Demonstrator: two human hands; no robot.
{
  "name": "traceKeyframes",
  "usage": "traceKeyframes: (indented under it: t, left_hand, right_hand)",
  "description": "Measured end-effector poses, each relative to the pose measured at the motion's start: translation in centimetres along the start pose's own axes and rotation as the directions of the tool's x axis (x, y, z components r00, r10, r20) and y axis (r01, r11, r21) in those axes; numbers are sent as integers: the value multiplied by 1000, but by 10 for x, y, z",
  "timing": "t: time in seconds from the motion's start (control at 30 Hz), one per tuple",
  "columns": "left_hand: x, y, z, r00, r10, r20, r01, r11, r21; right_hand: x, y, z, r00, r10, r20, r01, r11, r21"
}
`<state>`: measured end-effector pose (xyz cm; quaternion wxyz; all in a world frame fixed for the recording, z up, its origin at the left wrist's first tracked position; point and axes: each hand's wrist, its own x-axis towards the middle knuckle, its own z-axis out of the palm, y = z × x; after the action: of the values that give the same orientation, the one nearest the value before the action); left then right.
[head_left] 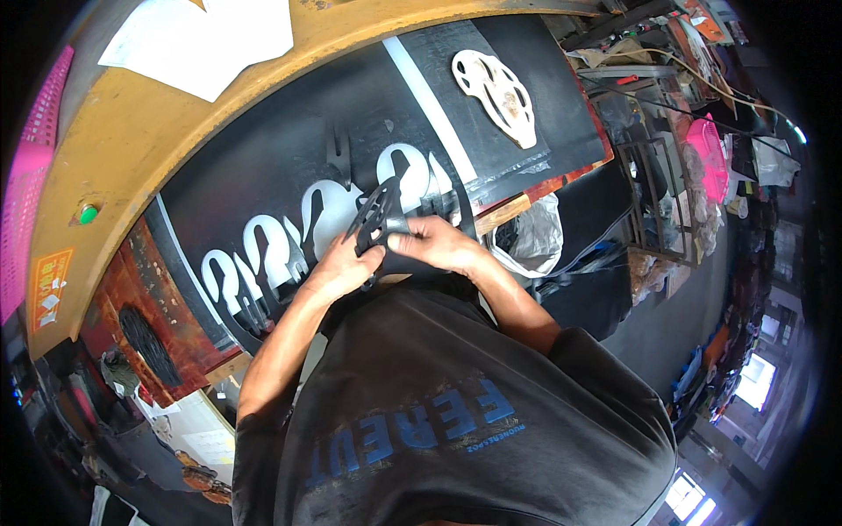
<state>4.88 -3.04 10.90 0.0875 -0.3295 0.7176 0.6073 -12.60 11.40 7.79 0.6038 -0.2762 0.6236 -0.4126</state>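
Observation:
In front of my body, both hands hold a thin black cut-out piece (pixel 379 209) with slots and holes in it, apparently from sheet material. My left hand (pixel 344 265) grips its lower left side, fingers closed. From the right, my right hand (pixel 436 243) pinches its edge. Beneath and beyond them lies a black sheet (pixel 263 145) with a row of curved openings, and a white surface (pixel 326 209) shows through these. An off-white flat form (pixel 498 95) with several cut-outs, likely a cutting die, rests on the black sheeting at the far right.
A yellow machine beam (pixel 320 37) spans the far side, with white paper (pixel 202 46) on it and a green button (pixel 89 213) at left. A white bag (pixel 538 230) hangs by the table's right edge, near a metal rack (pixel 645 188). Black strips (pixel 147 344) lie at left.

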Motion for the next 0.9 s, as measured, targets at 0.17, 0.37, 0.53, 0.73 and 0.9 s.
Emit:
traceKeyframes:
  t: [0.17, 0.37, 0.53, 0.73, 0.9]
  left_hand:
    - [3, -1, 3, 974, 227, 24, -224, 931, 290]
    - [16, -5, -13, 848, 494, 192, -516, 684, 516]
    - [27, -3, -26, 763, 595, 252, -603, 513, 611]
    - [19, 15, -19, 932, 333, 141, -361, 883, 300]
    - [34, 25, -17, 995, 2, -96, -11, 996, -85]
  right_hand:
    - [6, 8, -14, 990, 49, 134, -38, 996, -83]
    - [24, 3, -35, 904, -21, 428, -72, 977, 200]
    - [24, -17, -50, 879, 213, 427, -297, 944, 142]
    - [32, -33, -55, 874, 100, 476, 61, 948, -311]
    - [34, -37, -52, 875, 172, 453, -21, 948, -318]
